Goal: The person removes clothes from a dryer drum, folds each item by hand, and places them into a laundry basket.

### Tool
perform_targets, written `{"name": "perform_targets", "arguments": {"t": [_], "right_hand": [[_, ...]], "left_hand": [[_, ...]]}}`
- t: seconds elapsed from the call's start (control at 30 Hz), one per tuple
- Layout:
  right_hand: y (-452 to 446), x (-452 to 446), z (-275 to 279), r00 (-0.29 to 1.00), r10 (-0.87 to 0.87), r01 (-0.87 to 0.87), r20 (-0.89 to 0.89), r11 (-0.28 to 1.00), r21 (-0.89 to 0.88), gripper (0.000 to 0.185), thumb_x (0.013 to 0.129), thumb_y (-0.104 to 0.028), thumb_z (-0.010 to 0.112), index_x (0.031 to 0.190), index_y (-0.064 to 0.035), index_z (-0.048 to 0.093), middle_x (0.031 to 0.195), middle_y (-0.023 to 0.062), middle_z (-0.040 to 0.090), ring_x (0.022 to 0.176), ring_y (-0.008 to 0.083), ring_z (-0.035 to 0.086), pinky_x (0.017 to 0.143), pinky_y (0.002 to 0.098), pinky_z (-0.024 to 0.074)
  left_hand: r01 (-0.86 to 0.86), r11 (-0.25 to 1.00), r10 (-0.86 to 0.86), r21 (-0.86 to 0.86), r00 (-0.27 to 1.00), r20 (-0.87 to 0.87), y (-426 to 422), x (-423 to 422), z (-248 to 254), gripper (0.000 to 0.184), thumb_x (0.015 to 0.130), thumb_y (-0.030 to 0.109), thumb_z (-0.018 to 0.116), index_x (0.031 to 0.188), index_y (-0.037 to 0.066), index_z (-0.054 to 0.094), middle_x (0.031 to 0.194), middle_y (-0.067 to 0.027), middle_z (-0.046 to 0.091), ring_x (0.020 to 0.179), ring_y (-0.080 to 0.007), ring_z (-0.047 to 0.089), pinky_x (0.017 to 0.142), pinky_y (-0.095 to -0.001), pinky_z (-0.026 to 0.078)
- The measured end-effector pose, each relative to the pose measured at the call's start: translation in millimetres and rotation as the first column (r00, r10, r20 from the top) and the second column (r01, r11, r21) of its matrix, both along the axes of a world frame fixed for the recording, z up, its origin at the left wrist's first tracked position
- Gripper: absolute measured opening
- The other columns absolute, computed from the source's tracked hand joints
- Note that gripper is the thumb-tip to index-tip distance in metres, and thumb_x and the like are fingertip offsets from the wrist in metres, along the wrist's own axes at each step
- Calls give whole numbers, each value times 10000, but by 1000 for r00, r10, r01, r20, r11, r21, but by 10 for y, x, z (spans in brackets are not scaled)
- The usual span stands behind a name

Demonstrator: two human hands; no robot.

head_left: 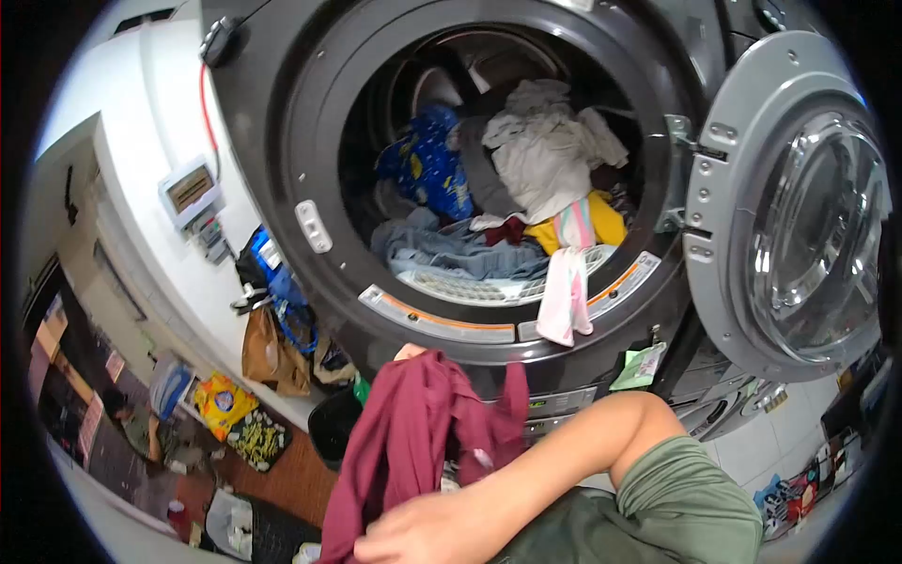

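A maroon garment (404,423) hangs in folds in front of the dryer's opening. Only a small part of my left hand (410,352) shows, at the garment's top edge, where it holds the cloth; the rest is hidden behind it. My right hand (427,531) is closed on the lower part of the same garment, its forearm crossing from the right. Inside the drum lie a white garment (545,160), a blue patterned cloth (437,164), blue-grey clothes (451,249) and a yellow cloth (609,221). A pink-and-white striped piece (564,296) hangs over the drum's lip.
The round dryer door (728,197) stands open at the right. A pale green cloth (641,365) hangs below the opening. Bags (272,352) hang on the left wall, with a yellow bag (224,402) near the floor. At the far left a person (155,437) is low down.
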State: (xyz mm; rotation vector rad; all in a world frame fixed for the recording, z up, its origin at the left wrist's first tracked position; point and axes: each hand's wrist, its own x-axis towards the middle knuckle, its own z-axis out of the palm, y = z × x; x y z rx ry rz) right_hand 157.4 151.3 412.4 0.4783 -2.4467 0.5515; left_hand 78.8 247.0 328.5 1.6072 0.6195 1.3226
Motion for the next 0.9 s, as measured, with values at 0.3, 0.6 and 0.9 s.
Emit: {"name": "perform_targets", "arguments": {"t": [0.3, 0.6, 0.9], "right_hand": [[1593, 1091, 184, 160, -864, 698, -477, 441, -564, 46, 854, -19, 685, 822, -18, 652, 817, 9, 566, 735, 92, 526, 671, 223, 421], [1256, 441, -441, 727, -644, 650, 236, 536, -539, 235, 860, -205, 707, 1007, -30, 654, 1035, 76, 591, 879, 167, 615, 792, 314, 502], [1172, 228, -743, 773, -611, 591, 170, 598, -541, 347, 722, 3, 651, 1058, -79, 688, 966, 105, 700, 986, 260, 680, 875, 381, 539]], "left_hand": [[-433, 858, 302, -278, 861, -409, -790, -1431, -1280, 421, 840, 183, 742, 1202, 21, 601, 1055, -51, 686, 965, -154, 630, 890, -313, 494], [-212, 888, 310, -408, 932, 191, -1083, -1362, -486, 850, 971, 670, 229, 1360, -51, 458, 1302, -148, 571, 1165, -237, 583, 1009, -361, 462], [-228, 831, 207, -507, 973, -99, -1206, -1789, 9, 364, 911, 139, 677, 1236, 53, 538, 1094, -92, 642, 1015, -125, 601, 887, -293, 496]]}}
